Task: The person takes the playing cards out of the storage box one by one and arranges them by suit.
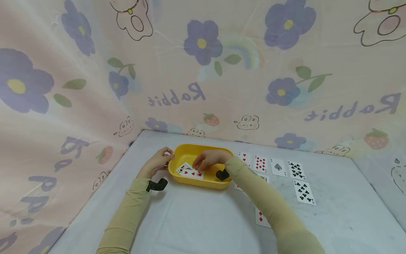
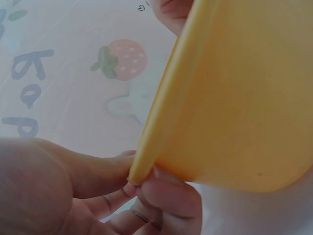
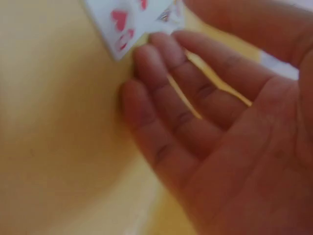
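A yellow plastic basin (image 1: 198,181) stands at the back of the table. My left hand (image 1: 157,160) grips its left end, with the rim between thumb and fingers; the left wrist view shows this pinch on the basin wall (image 2: 234,98). Over the basin, my right hand (image 1: 210,158) reaches down with its fingertips at a hearts playing card (image 1: 192,173). In the blurred right wrist view, fingertips and thumb meet at the edge of the hearts card (image 3: 120,22). Another card, with a picture on it (image 1: 183,167), overlaps it inside the basin.
Right of the basin, face-up cards lie in rows: red diamonds (image 1: 260,164), an ace of spades (image 1: 279,167), clubs (image 1: 296,170) and more clubs (image 1: 303,192). My right sleeve (image 1: 263,190) partly covers several cards. Patterned curtain (image 1: 203,95) hangs behind and at the left.
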Available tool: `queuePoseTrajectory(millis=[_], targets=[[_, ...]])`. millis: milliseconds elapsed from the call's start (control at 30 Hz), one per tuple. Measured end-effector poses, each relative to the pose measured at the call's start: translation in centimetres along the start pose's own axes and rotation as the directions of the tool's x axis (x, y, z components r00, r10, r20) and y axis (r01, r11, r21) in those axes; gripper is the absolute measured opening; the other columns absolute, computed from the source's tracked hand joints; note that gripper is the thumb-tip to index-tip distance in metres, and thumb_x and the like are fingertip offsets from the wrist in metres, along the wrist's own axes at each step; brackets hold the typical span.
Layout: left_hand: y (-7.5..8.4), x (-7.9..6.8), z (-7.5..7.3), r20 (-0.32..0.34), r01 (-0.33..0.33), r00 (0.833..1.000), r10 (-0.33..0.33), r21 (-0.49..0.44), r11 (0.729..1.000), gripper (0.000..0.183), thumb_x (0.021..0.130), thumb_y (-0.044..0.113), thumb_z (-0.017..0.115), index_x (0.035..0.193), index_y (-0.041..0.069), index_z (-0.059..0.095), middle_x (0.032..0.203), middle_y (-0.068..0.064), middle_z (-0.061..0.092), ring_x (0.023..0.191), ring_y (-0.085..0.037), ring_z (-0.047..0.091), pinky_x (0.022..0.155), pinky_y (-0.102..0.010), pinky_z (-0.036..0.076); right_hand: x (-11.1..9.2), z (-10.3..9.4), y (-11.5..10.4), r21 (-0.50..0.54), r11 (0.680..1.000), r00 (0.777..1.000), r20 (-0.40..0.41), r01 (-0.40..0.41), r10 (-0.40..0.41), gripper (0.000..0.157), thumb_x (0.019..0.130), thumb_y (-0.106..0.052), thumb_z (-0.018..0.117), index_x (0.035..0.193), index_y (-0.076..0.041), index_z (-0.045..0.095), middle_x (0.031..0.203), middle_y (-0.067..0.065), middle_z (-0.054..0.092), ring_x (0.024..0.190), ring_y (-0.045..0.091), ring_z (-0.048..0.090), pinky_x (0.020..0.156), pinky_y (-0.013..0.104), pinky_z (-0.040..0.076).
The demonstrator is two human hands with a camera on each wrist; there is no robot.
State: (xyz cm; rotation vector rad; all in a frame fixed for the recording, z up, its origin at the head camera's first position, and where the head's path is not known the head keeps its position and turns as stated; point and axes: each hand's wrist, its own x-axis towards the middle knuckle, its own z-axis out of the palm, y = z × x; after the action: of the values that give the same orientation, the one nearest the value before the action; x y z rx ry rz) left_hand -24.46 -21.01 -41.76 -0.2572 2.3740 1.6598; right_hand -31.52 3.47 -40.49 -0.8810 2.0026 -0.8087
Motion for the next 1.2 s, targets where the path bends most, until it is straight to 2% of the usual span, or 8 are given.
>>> queuePoseTrajectory(millis=[133,333,600,833,1067,1200], targets=[[0.0,0.0,0.0,-0.006,-0.002,1.000,0.002,0.004,1.000,0.016,0.101,0.018,0.049,0.113,0.008,0.045,0.091,-0.014,0.056,0.066,-0.019,0.056,0.057,-0.028,0.051,0.5,0.2,0.0,-0.024,0.999,0.998,0.042,0.044,-0.043,0.036,0.085,-0.004,0.071,0.121,-0.002,0.063,0.113,0.013,0.061,0.093,0.015,0.053,0.082,0.024,0.046],[0.2,0.0,0.1,-0.007,0.002,1.000,-0.002,0.009,1.000,0.017,0.102,0.020,0.049,0.113,0.008,0.045,0.090,-0.014,0.057,0.067,-0.019,0.056,0.057,-0.028,0.051,0.7,0.4,-0.1,-0.082,0.995,0.997,0.064,0.053,-0.048,0.048,0.080,-0.007,0.077,0.125,-0.011,0.061,0.114,0.016,0.056,0.098,0.021,0.049,0.083,0.028,0.041],[0.2,-0.1,0.1,-0.008,0.000,1.000,0.000,0.010,1.000,0.017,0.102,0.020,0.049,0.113,0.008,0.044,0.089,-0.013,0.057,0.065,-0.019,0.056,0.057,-0.029,0.051,0.8,1.0,0.3,-0.116,0.989,0.993,0.090,0.089,-0.079,0.056,0.081,-0.001,0.073,0.131,-0.016,0.055,0.105,0.016,0.045,0.087,0.019,0.043,0.072,0.026,0.036],[0.3,-0.2,0.2,-0.004,-0.005,1.000,0.005,0.004,1.000,0.016,0.102,0.020,0.048,0.113,0.008,0.044,0.089,-0.014,0.057,0.065,-0.019,0.055,0.056,-0.028,0.050,0.7,1.3,0.7,-0.171,0.980,0.995,0.042,0.098,-0.093,0.054,0.080,-0.003,0.075,0.128,-0.019,0.056,0.101,0.012,0.045,0.092,0.020,0.042,0.073,0.028,0.034],[0.3,-0.3,0.1,-0.001,-0.009,1.000,0.009,0.007,1.000,0.017,0.102,0.020,0.049,0.113,0.008,0.045,0.086,-0.012,0.056,0.065,-0.018,0.054,0.058,-0.029,0.049,1.0,1.3,1.3,-0.162,0.982,0.995,0.010,0.096,-0.096,0.047,0.083,-0.003,0.073,0.124,-0.022,0.059,0.113,0.002,0.047,0.105,0.018,0.039,0.090,0.030,0.036],[0.3,-0.3,0.1,0.000,-0.003,1.000,0.003,0.007,1.000,0.017,0.102,0.020,0.049,0.113,0.007,0.044,0.088,-0.012,0.056,0.066,-0.019,0.054,0.059,-0.030,0.050,1.1,1.3,1.4,-0.154,0.981,0.993,0.022,0.116,-0.114,0.042,0.083,0.000,0.071,0.120,-0.017,0.061,0.105,0.007,0.046,0.101,0.019,0.040,0.084,0.029,0.037]])
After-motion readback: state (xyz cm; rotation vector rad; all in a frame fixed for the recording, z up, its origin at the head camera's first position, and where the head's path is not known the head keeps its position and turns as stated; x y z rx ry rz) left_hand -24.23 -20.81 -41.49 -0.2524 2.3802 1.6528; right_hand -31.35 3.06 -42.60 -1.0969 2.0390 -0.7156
